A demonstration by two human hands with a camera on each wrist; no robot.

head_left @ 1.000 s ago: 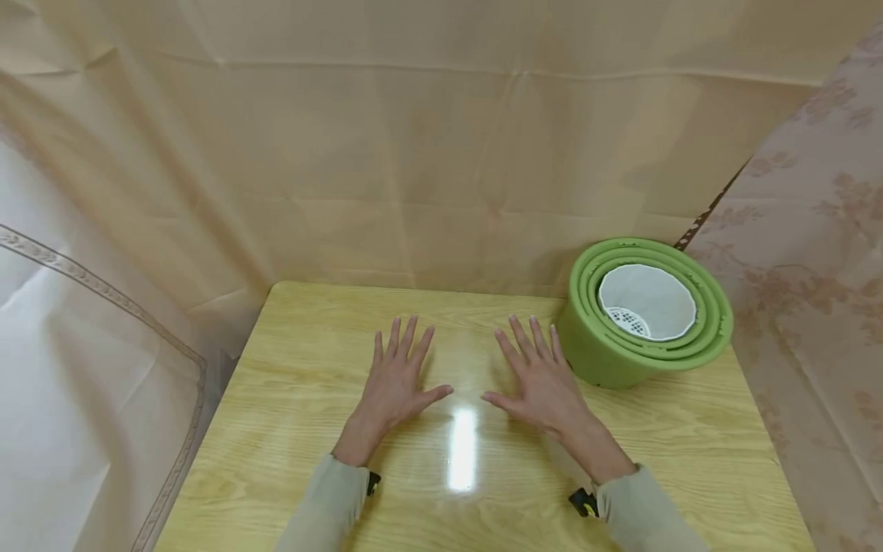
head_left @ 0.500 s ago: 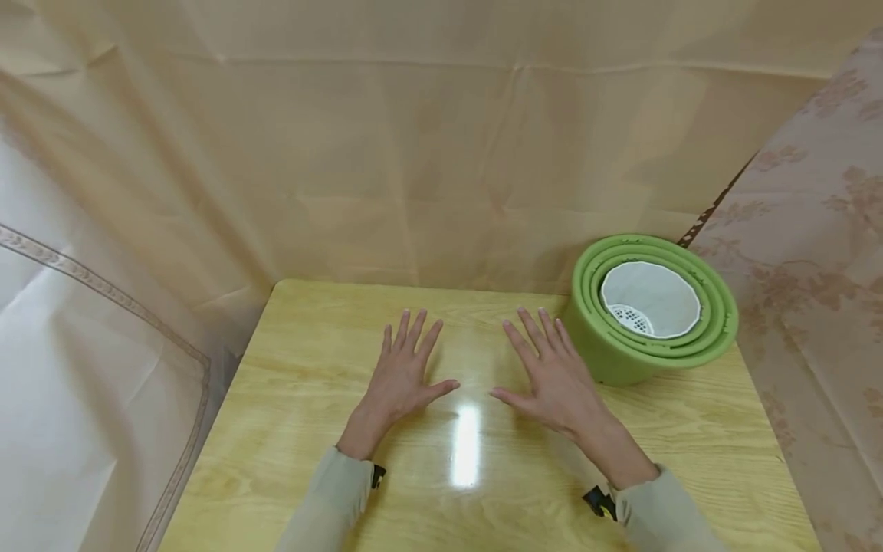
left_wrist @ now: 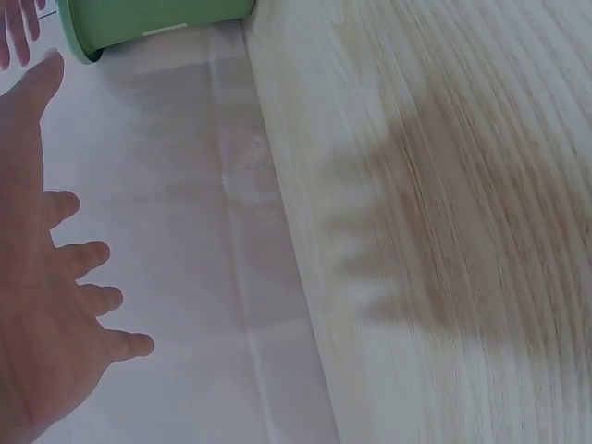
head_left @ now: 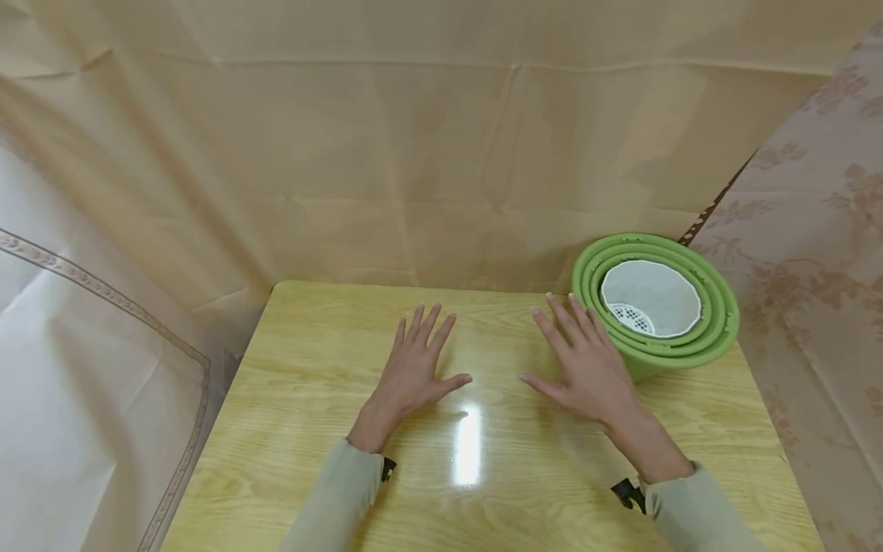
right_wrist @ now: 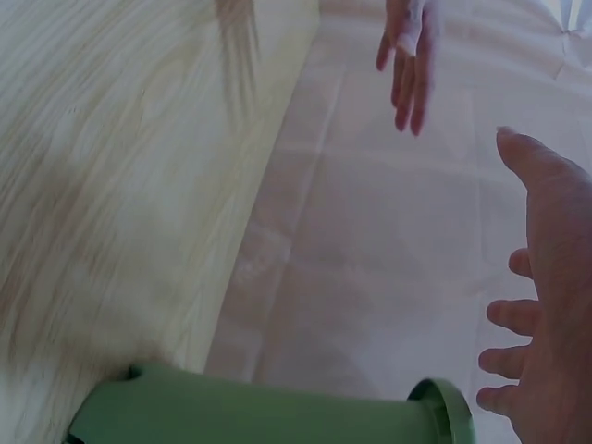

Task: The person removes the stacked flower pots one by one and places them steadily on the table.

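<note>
Both hands hover palm down over the wooden table with fingers spread, holding nothing. My left hand (head_left: pixel 414 376) is left of the table's middle, its shadow falling on the wood in the left wrist view. To the right, my right hand (head_left: pixel 595 376) overlaps the near left side of a green plastic pot (head_left: pixel 720 330) in the head view. Several green pots are nested one inside another, with a white perforated basket (head_left: pixel 651 295) in the innermost. In the right wrist view the green pot's outer wall (right_wrist: pixel 268 412) shows below the right hand (right_wrist: pixel 555 305).
The pots stand at the back right corner of the wooden table (head_left: pixel 297 452). A beige cloth (head_left: pixel 414 153) hangs behind the table's far edge. Flowered cloth (head_left: pixel 814 307) hangs along the right, and a pale cloth with a patterned band (head_left: pixel 62 368) covers the left side.
Both hands have shifted to the right, the right one further, so it now overlaps the pot in the head view. The fingers stay spread. The nested pots keep their place on the table.
</note>
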